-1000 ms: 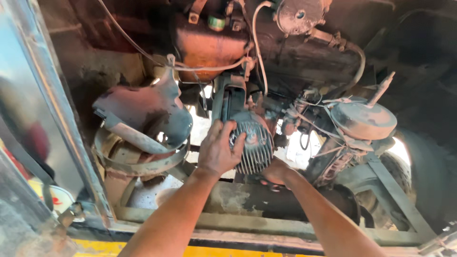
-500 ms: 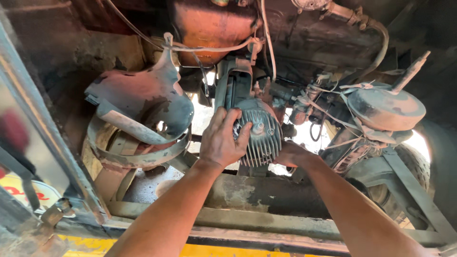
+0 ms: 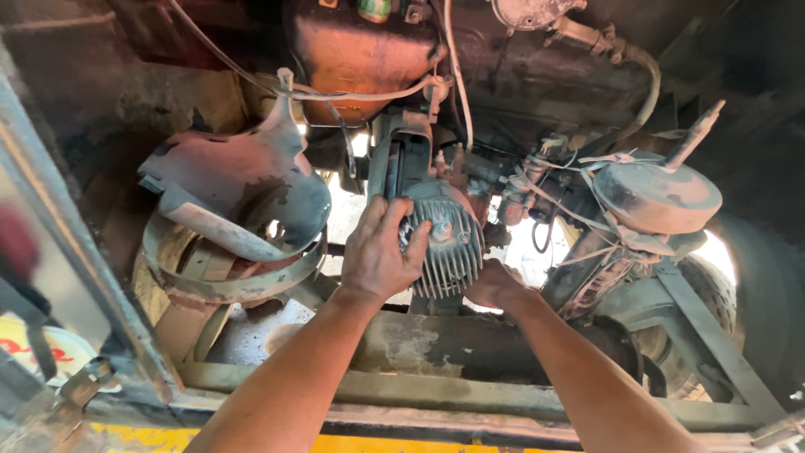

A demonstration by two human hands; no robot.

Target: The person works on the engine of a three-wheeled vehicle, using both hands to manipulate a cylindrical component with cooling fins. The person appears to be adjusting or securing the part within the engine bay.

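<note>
- The finned engine head [image 3: 449, 239] is a round grey metal part with many thin ribs, and it sits in the middle of the engine bay, just below the rusty orange tank [image 3: 356, 54].
- The left hand [image 3: 379, 256] lies flat against the left side of this finned part, with the fingers [image 3: 392, 220] spread rather wide and bent over its ribs (touching it, not closed around it).
- The right hand [image 3: 496, 285] is under the lower right edge of the finned part; its fingers are hidden behind the metal, so I cannot tell if they are wide or holding something.
- To the left, near the left hand, there is a dark curved metal cover [image 3: 243, 180] and below it a wide metal band [image 3: 226, 273] in a ring shape.
- To the right stands a round dusty air filter [image 3: 658, 197] with thin wires [image 3: 553, 180] beside it.
- A white cable [image 3: 360, 92] hangs across the tank.
- A dirty metal beam [image 3: 470, 344] crosses under both forearms.
</note>
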